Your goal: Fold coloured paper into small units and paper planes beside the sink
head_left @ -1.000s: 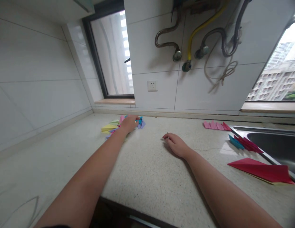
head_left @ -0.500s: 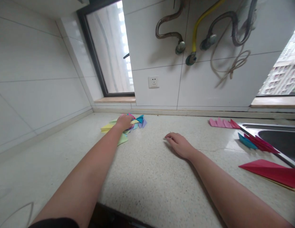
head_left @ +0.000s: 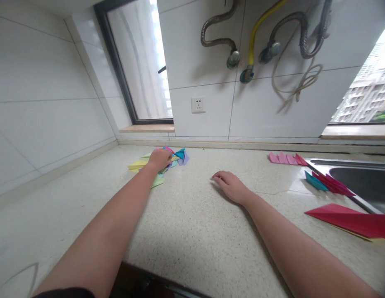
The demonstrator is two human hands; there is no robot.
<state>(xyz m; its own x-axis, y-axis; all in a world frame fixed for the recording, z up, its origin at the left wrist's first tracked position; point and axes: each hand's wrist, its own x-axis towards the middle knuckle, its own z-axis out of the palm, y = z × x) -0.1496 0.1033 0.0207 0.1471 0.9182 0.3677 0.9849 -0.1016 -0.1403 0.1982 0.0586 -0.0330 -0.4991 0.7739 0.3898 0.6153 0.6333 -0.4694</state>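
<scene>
Left hand: the person's left hand (head_left: 160,159), back up, on top of a loose pile of small multicoloured folded paper pieces (head_left: 174,164).
Left grip: fingers bent down into the pile, tips mostly hidden; cannot tell whether closed on a piece.
Pile: far left part of the speckled off-white stone surface (head_left: 186,223), near the back wall and below the left window (head_left: 141,62); pieces overlap at mixed angles.
Pile colours: pale yellow folded paper piece (head_left: 136,165) at left, light green folded paper piece (head_left: 157,181) on near side, teal folded paper piece (head_left: 180,154) and lilac folded paper piece (head_left: 184,159) at right, some pink.
Right hand: the person's right hand (head_left: 231,186), mid-surface, well apart from the pile.
Right grip: fingers loosely bent, palm side hidden; cannot tell how far closed.
Pink row: small pink folded paper pieces (head_left: 283,158), side by side, reddish one at right end, close to the stainless steel sink (head_left: 322,166).
Middle row: bright blue folded paper piece (head_left: 314,181) beside dark red folded paper pieces (head_left: 333,184), along the sink rim.
Near right: large red pointed folded paper (head_left: 347,221), pale yellow paper edge showing underneath, cut off by frame.
Wall: white socket (head_left: 198,105), yellow pipe (head_left: 252,45).
</scene>
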